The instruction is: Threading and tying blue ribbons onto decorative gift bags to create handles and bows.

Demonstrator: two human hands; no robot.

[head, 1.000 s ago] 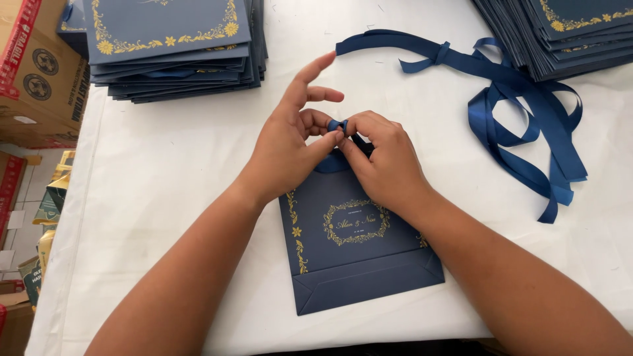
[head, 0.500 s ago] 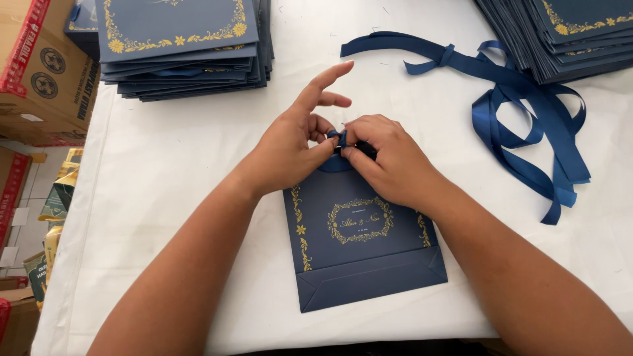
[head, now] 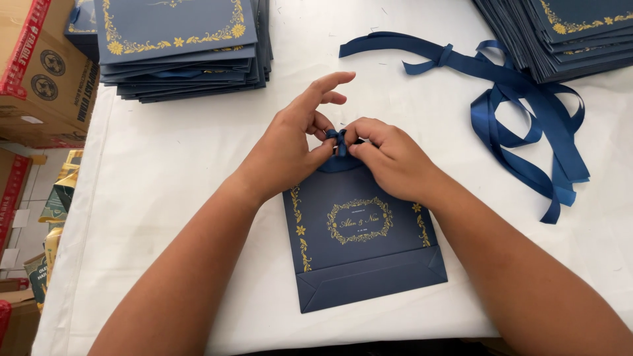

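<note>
— Pinching the ribbon knot at the top edge of the flat blue bag, mid-table — both your hands?
— Yes: left hand and right hand closed on it.

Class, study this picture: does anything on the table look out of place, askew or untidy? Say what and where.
Only mildly. The loose blue ribbons lie tangled at the right, and the left stack of bags is fanned unevenly. The bag under the left hand and right hand lies slightly turned. Nothing looks damaged.
</note>
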